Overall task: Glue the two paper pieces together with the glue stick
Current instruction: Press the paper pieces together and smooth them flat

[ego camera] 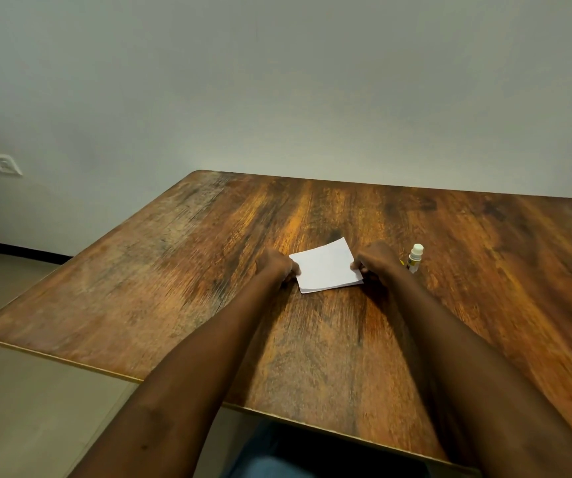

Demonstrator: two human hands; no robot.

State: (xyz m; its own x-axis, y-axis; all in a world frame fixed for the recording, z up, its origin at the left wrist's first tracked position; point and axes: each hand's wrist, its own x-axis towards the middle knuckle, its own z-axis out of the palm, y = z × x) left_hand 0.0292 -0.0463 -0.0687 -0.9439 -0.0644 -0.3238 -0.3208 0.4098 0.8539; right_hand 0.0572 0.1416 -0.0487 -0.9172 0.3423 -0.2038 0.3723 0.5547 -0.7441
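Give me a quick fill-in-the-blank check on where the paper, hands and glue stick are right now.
1. The glue stick stands ____ on the table.
2. Of the left hand and the right hand, the glue stick stands nearer the ____ one.
3. The paper is held at its edges by ____ hands.

Missing words: upright; right; both.

Wooden table (174,270) bears stacked paper pieces (326,267) and a glue stick (414,258) (standing upright).
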